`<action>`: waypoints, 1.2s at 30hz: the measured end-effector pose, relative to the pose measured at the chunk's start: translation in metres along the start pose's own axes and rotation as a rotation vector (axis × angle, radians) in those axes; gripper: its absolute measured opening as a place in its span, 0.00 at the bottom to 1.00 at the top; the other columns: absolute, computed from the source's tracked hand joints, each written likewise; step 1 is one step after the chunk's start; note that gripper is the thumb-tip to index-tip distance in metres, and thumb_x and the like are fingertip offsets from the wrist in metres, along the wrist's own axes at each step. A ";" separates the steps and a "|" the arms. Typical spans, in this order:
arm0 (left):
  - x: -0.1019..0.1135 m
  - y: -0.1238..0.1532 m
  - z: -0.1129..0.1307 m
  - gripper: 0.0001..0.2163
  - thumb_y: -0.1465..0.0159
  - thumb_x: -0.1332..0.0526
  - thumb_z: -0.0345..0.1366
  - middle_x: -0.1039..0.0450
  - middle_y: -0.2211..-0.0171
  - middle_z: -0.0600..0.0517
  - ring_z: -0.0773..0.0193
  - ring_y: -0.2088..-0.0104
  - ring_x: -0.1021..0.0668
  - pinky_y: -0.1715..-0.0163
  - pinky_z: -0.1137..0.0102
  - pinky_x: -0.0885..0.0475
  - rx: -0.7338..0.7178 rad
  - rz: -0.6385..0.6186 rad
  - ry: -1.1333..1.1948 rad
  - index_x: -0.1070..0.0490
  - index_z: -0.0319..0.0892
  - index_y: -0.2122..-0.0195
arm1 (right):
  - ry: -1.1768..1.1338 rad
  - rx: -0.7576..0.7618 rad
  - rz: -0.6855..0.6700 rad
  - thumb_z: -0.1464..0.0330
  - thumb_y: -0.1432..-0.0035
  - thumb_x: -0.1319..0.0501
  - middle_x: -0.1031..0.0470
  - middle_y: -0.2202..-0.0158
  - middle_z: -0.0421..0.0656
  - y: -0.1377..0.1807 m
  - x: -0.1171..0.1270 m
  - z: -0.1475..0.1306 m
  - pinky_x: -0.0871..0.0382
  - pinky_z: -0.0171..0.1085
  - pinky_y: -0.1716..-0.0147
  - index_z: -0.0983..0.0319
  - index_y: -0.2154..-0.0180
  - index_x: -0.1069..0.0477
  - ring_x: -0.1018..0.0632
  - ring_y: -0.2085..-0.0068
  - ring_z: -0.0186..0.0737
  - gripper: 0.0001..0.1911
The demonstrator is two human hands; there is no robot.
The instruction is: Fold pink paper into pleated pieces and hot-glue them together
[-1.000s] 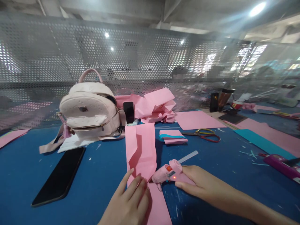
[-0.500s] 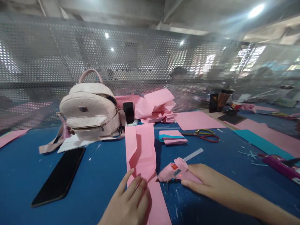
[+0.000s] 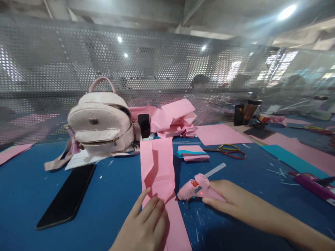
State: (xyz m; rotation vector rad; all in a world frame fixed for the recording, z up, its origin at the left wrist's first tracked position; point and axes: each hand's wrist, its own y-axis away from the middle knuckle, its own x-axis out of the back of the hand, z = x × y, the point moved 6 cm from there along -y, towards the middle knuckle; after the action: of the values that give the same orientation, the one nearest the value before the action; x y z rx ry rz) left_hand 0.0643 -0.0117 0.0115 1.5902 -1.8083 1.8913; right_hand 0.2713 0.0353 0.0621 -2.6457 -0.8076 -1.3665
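Observation:
Pink folded paper [image 3: 161,160] stretches away from me on the blue table, its left side creased upward. My left hand [image 3: 145,223] lies on the near part of it with the fingers out and somewhat curved, pressing on the paper. A second pink strip [image 3: 178,223] runs under it toward the bottom edge. My right hand [image 3: 227,198] is closed round the handle of a pink glue gun [image 3: 195,188], a clear glue stick [image 3: 216,169] jutting from its back. The gun's nozzle points left, close to the paper's right edge; whether they touch, I cannot tell.
A pale backpack [image 3: 102,122] stands at back left, with a black phone [image 3: 66,198] before it. Scissors [image 3: 230,151] lie beyond the glue gun beside a small folded pink piece [image 3: 195,154]. A purple glue gun [image 3: 315,184] rests at right. A perforated metal screen [image 3: 162,62] closes the back.
The glue gun in my right hand has tilted or lifted very slightly. My left hand and the paper are practically unchanged.

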 end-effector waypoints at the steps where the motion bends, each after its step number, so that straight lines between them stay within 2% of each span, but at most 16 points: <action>1: 0.000 0.000 0.000 0.15 0.30 0.51 0.29 0.20 0.62 0.47 0.58 0.57 0.22 0.35 0.52 0.50 0.000 0.003 0.001 0.23 0.38 0.63 | 0.009 -0.005 0.006 0.56 0.34 0.48 0.22 0.60 0.42 0.000 0.001 0.000 0.32 0.37 0.56 0.60 0.60 0.25 0.24 0.60 0.47 0.18; 7: 0.001 -0.001 0.001 0.15 0.31 0.51 0.28 0.20 0.62 0.46 0.58 0.57 0.22 0.35 0.53 0.50 0.001 0.023 0.005 0.23 0.37 0.63 | 0.027 -0.001 0.023 0.54 0.35 0.48 0.23 0.64 0.42 0.000 0.002 0.000 0.31 0.38 0.58 0.61 0.62 0.25 0.24 0.62 0.47 0.20; 22: 0.000 -0.001 0.000 0.14 0.31 0.50 0.28 0.20 0.61 0.47 0.58 0.56 0.22 0.36 0.52 0.47 0.010 0.013 -0.004 0.24 0.37 0.63 | 0.062 -0.007 0.062 0.53 0.36 0.47 0.21 0.64 0.43 -0.001 0.002 0.011 0.30 0.39 0.57 0.59 0.61 0.24 0.22 0.61 0.49 0.20; 29: -0.001 -0.002 0.000 0.13 0.32 0.49 0.28 0.20 0.61 0.47 0.58 0.56 0.22 0.35 0.53 0.48 0.001 0.009 -0.013 0.24 0.38 0.63 | 0.154 0.025 0.047 0.52 0.37 0.45 0.20 0.63 0.45 -0.019 0.013 0.018 0.30 0.41 0.56 0.59 0.62 0.23 0.22 0.61 0.50 0.20; 36: -0.007 -0.004 -0.004 0.15 0.31 0.51 0.29 0.20 0.62 0.50 0.61 0.57 0.22 0.34 0.53 0.53 0.035 0.013 -0.024 0.23 0.39 0.60 | 0.099 0.073 0.025 0.53 0.40 0.42 0.21 0.66 0.46 -0.030 0.014 0.034 0.30 0.39 0.60 0.61 0.63 0.22 0.22 0.64 0.48 0.19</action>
State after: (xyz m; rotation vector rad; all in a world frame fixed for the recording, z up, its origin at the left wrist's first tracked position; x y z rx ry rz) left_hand 0.0681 -0.0035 0.0099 1.6232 -1.8088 1.9277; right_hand 0.2886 0.0768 0.0469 -2.5031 -0.7935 -1.4209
